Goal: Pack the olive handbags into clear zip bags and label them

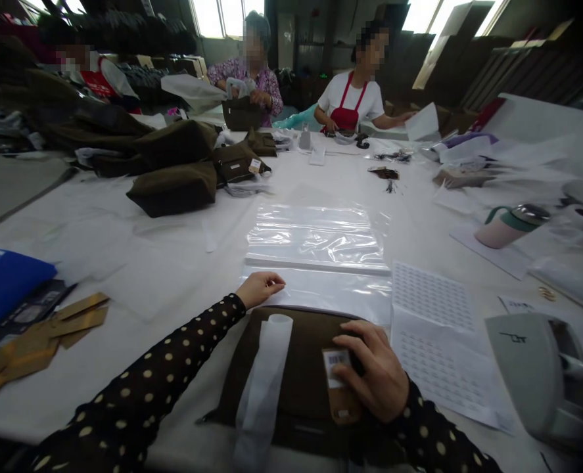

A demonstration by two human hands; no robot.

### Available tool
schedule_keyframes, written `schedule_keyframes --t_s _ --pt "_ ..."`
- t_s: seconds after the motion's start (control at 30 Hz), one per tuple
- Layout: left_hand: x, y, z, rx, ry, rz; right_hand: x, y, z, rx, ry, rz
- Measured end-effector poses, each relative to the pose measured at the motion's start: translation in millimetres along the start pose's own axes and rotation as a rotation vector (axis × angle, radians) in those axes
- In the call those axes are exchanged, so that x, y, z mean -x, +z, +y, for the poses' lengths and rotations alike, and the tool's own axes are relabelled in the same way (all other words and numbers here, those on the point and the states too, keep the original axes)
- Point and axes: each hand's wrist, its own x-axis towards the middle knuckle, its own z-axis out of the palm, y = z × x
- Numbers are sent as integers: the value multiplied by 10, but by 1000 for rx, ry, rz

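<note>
In front of me lies a dark olive fabric bag (301,368), with a strip of white translucent wrapping (266,374) across its left part. My right hand (373,371) rests on the bag's right side with fingers apart, its thumb touching a brown hang tag (343,394) with a white barcode label. My left hand (262,288) is just beyond the bag's far edge, over the lower left of a clear plastic bag (321,286). Its fingers are pinched together; whatever is between them is too small to make out. More clear plastic (315,233) lies flat behind.
Printed sheets (439,335) and a grey device (537,374) lie right, with a pink tumbler (511,226) beyond. Brown tags (45,338) and a blue item (8,282) sit left. Olive bags (173,187) are piled far left. Several people work across the table.
</note>
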Motion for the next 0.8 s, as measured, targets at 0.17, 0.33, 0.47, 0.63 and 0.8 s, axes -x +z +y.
schedule_keyframes --t_s 0.17,0.33,0.47,0.63,0.8 --pt "-272 71 -130 -185 15 -47 -258 -242 416 -97 13 109" --pt "-505 140 -152 -318 56 -175 -527 97 1233 -263 211 -19" --pt "-637 55 -104 -391 40 -256 -640 498 1611 -3 152 -365" --pt "-677 -132 8 -415 -11 -254 -777 511 1647 192 111 -482" --pt "-337 -176 297 -437 52 -60 -886 206 1529 276 152 -455"
